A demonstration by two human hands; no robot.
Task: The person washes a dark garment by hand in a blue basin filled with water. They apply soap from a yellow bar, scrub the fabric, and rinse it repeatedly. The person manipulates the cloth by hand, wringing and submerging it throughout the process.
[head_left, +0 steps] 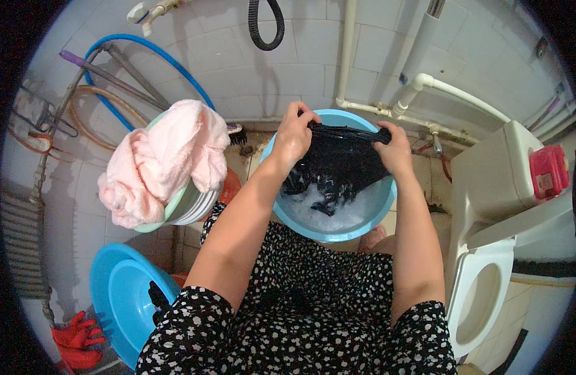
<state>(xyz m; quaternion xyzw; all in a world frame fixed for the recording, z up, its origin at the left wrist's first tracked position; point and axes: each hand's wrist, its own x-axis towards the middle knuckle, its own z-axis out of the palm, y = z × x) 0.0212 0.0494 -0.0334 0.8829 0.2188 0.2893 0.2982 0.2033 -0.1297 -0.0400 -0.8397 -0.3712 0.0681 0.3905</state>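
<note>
Stretched between both hands is a wet black garment (344,159), its kind not clear from its folds. My left hand (295,134) is closed on its upper left edge, and my right hand (394,149) grips the upper right corner. The cloth hangs down into a light blue basin (328,237) in front of me. Its lower end lies in white suds (303,206) and water. Part of the basin's contents is hidden behind the cloth.
Pink towelling (169,156) is heaped on a pale green basin at left. Below it stands a blue basin (135,275) holding something black. Red gloves (78,340) lie at lower left. A white toilet (481,294) is on the right; pipes (346,56) run along the tiled wall.
</note>
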